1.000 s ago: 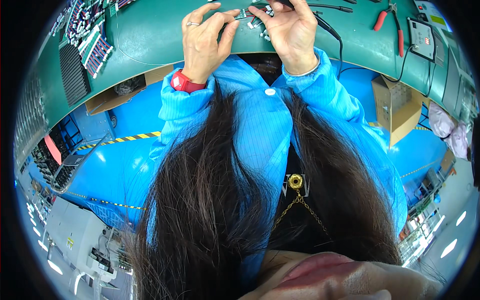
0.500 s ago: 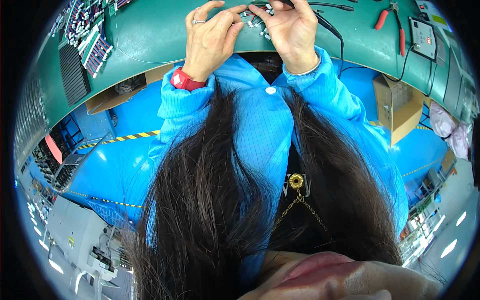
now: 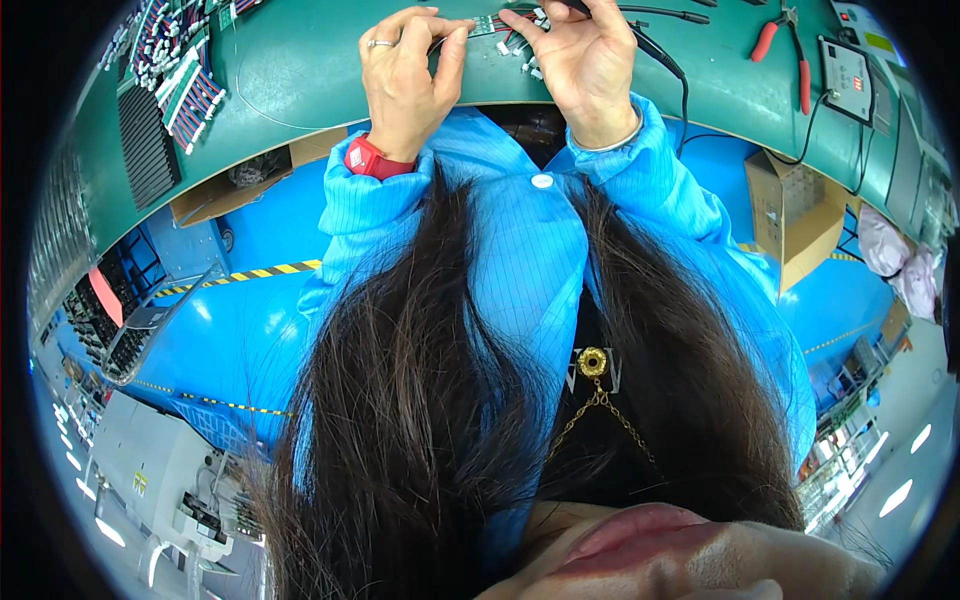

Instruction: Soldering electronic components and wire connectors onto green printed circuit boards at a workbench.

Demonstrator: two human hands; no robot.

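Observation:
My left hand (image 3: 410, 80), with a ring and a red wristband, is closed in a pinch at the left end of a small green circuit board (image 3: 484, 25). A thin wire (image 3: 265, 118) arcs across the mat toward this hand, and a thin strand shows at its fingers. My right hand (image 3: 590, 75) is turned palm up, its fingers round a black soldering iron (image 3: 576, 5), mostly hidden; its index fingertip lies by the board's wires. Red and black wires with white connectors (image 3: 518, 42) lie between both hands. The iron's tip is out of sight.
Wired boards with white connectors (image 3: 190, 105) are heaped at the left, beside a black ridged strip (image 3: 148, 145). At the right lie red-handled pliers (image 3: 803, 80) and a soldering station (image 3: 850, 78). A black cable (image 3: 685, 95) hangs over the table edge; a cardboard box (image 3: 795, 210) stands below.
My left hand has shifted slightly left and its fingers have drawn back, uncovering more of the green circuit board. My right hand has hardly moved.

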